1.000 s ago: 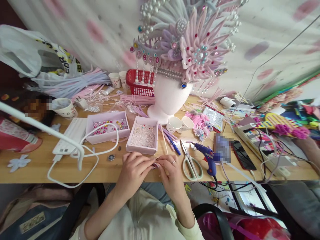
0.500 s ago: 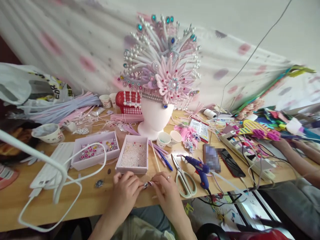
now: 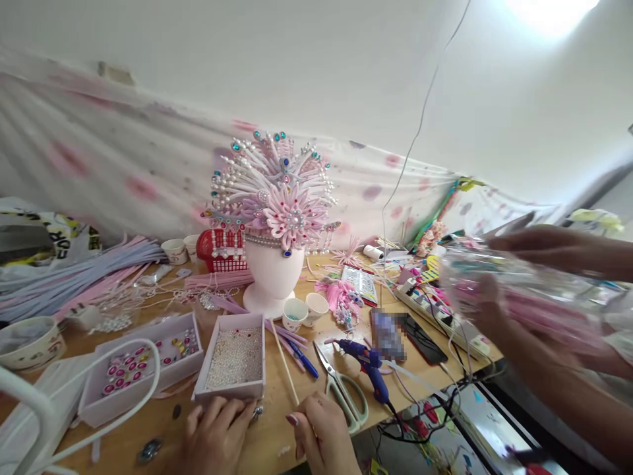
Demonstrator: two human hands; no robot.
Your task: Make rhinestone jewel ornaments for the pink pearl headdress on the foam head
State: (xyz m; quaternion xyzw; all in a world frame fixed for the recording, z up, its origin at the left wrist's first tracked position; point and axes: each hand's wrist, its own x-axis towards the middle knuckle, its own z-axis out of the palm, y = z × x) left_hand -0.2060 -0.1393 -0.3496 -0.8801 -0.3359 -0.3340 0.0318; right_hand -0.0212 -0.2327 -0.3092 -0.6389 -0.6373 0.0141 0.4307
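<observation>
On cluttered wooden table (image 3: 275,430), below white wall (image 3: 297,66): left hand (image 3: 217,441), right hand (image 3: 322,441) curled, grasp indiscernible.

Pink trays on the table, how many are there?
2. The pearl tray sits just beyond the left hand; the gem tray lies to its left, with a white cable looped over it. Clutter may hide more.

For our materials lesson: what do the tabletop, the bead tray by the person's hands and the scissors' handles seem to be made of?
Tabletop: probably wood or wood-look laminate, matte; pale grain lines show.
Bead tray: likely card or foam board, matte pale pink; its walls are thick, flat and straight.
Scissors' handles: apparently smooth plastic, pale green with a slight sheen.
</observation>
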